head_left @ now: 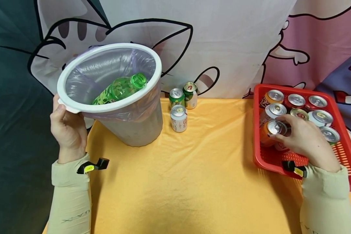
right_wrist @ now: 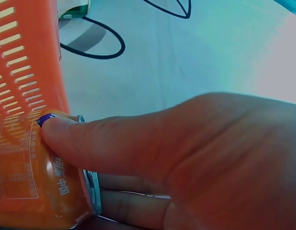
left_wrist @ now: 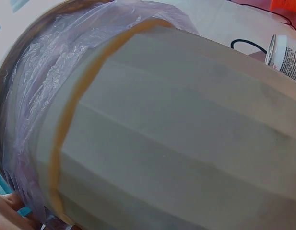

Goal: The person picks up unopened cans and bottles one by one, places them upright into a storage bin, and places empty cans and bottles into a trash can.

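My left hand [head_left: 68,130] grips the white rim [head_left: 76,105] of a grey trash bin [head_left: 134,126], which leans toward me. A translucent purple bag [head_left: 90,70] lines the bin, and an uncapped green plastic bottle [head_left: 121,88] lies inside. At the near left part of a red basket [head_left: 280,167], my right hand [head_left: 310,139] holds an orange soda can [head_left: 267,135] near its top, thumb on the near side. In the right wrist view the thumb [right_wrist: 100,143] presses on the orange can's side; the other fingers reach round behind its lid.
Several other upright cans, among them a white one [head_left: 320,117] and a red one [head_left: 295,100], fill the basket's far part. Next to the bin stand a white can [head_left: 178,120] and two green ones [head_left: 176,97]. A yellow cloth [head_left: 193,182] covers the table; a printed curtain [head_left: 222,39] hangs behind.
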Motion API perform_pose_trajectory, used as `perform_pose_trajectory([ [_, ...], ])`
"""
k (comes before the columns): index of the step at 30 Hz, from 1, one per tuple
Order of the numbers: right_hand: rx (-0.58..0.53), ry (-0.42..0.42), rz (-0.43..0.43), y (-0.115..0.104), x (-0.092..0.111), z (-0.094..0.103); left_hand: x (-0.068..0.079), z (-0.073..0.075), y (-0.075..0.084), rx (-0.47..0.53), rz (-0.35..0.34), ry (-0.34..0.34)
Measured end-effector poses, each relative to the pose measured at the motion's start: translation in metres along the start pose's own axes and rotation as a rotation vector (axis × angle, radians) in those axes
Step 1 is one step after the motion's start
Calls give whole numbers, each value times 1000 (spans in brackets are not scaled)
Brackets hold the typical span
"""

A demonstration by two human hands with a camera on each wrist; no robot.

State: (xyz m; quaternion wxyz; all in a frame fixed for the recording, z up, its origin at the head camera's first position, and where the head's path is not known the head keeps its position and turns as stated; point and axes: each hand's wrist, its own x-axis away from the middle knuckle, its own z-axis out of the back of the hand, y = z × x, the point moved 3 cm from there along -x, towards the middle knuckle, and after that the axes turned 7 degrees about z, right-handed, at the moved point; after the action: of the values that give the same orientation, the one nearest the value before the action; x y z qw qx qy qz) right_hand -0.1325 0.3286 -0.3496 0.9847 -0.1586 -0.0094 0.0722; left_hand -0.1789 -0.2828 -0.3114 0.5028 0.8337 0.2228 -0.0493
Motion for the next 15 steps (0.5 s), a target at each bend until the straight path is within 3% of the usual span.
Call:
perform_pose_trajectory([
  [15, 8, 13, -49, -7, 3, 4, 1, -1, 1, -13, 4, 7],
])
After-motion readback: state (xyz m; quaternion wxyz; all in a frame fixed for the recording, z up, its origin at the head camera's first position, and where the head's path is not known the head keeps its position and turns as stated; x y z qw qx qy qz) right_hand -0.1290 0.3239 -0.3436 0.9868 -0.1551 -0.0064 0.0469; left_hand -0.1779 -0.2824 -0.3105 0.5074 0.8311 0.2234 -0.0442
